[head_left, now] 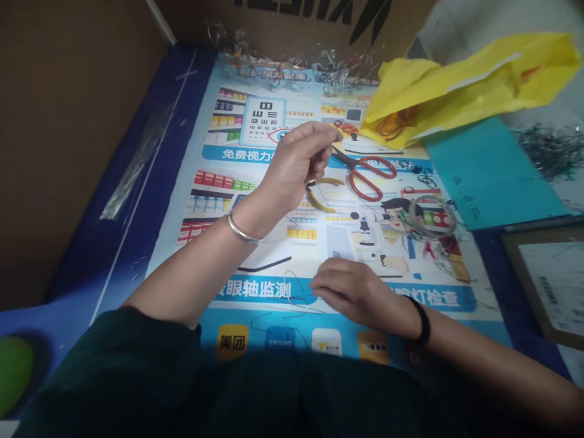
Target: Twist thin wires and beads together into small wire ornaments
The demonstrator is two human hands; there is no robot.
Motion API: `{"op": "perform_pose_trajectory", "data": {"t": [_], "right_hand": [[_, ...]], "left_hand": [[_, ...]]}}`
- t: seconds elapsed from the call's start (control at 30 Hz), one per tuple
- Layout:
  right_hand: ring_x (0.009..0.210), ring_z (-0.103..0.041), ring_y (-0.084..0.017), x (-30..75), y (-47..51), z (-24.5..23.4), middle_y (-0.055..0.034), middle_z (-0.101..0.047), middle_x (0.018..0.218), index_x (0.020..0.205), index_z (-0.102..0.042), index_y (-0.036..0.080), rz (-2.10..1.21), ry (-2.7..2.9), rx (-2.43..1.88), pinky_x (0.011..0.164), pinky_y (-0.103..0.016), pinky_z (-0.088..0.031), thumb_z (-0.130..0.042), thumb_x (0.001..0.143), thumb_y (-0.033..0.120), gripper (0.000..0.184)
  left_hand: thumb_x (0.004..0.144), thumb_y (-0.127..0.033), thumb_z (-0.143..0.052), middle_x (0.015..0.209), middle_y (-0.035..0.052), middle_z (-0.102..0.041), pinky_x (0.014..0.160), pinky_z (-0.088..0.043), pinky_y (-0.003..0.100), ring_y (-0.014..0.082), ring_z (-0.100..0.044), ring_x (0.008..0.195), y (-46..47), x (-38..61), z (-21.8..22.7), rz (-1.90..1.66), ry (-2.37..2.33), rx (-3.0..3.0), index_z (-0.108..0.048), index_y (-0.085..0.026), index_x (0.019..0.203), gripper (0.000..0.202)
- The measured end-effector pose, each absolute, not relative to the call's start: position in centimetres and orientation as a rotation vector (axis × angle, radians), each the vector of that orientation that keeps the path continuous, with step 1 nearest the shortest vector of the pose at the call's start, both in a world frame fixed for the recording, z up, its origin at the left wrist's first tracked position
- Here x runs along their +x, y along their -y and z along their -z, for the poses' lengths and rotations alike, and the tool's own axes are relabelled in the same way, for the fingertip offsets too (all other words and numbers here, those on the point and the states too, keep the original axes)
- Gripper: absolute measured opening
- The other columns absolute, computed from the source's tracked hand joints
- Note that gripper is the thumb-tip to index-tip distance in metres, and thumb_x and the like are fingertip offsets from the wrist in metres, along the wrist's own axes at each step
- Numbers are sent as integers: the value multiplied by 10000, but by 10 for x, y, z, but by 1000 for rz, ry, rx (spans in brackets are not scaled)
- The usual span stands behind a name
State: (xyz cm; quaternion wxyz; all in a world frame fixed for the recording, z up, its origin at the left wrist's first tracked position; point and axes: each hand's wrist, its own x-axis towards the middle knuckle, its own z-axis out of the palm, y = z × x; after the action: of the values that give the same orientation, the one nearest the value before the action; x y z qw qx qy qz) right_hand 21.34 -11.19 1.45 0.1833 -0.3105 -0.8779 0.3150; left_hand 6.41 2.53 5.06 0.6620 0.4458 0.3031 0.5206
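Observation:
My left hand [303, 159] is raised above the printed poster [255, 219], its fingers pinched together on something small I cannot make out. A silver bangle circles that wrist. My right hand [351, 289] rests low on the poster with fingers curled down, pressing on thin wire [292, 298] that loops out to its left. A black band sits on that wrist. Red-handled scissors [365, 173] lie just right of the raised hand, and yellow-handled pliers [322, 194] lie just below it.
A yellow plastic bag [460, 82] lies at the back right. A clear tape roll [431, 216] sits right of the scissors, small black rings [426, 176] above it. Tangled wires and clear wrappers [292, 64] line a cardboard box at the back. A framed board [547, 274] lies at right.

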Motion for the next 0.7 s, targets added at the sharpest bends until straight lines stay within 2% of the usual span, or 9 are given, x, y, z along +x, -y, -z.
{"op": "perform_pose_trajectory", "data": {"t": [0.17, 0.37, 0.57, 0.7], "right_hand": [[768, -579, -153, 185, 120, -9, -59, -632, 850, 921, -637, 189, -774, 2610, -785, 672, -264, -455, -471, 900, 233, 173], [785, -590, -163, 191, 120, 1, -74, -635, 848, 962, -633, 180, -692, 2508, -840, 665, -268, -479, -465, 889, 185, 183], [769, -588, -155, 208, 124, -1, -61, -639, 804, 931, -623, 181, -822, 2295, -901, 682, -272, -494, -471, 879, 165, 161], [766, -591, -161, 208, 126, 0, -63, -647, 803, 916, -625, 183, -820, 2290, -905, 681, -286, -491, -463, 886, 186, 165]], "left_hand": [[811, -116, -490, 532, -58, -401, 419, -223, 183, 20, -346, 420, -21, 65, -56, -1151, -693, 1008, -542, -123, 727, 99], [801, -120, -527, 521, -49, -409, 455, -259, 172, 27, -389, 455, 5, 45, -85, -1011, -723, 1264, -578, -138, 686, 127], [738, -213, -632, 544, -15, -506, 450, -329, 191, 73, -439, 480, 57, -12, -105, -769, -987, 1418, -651, -161, 694, 71], [755, -322, -618, 561, -2, -519, 436, -341, 203, 91, -439, 487, 80, -46, -91, -660, -1088, 1376, -674, -185, 760, 148]]}}
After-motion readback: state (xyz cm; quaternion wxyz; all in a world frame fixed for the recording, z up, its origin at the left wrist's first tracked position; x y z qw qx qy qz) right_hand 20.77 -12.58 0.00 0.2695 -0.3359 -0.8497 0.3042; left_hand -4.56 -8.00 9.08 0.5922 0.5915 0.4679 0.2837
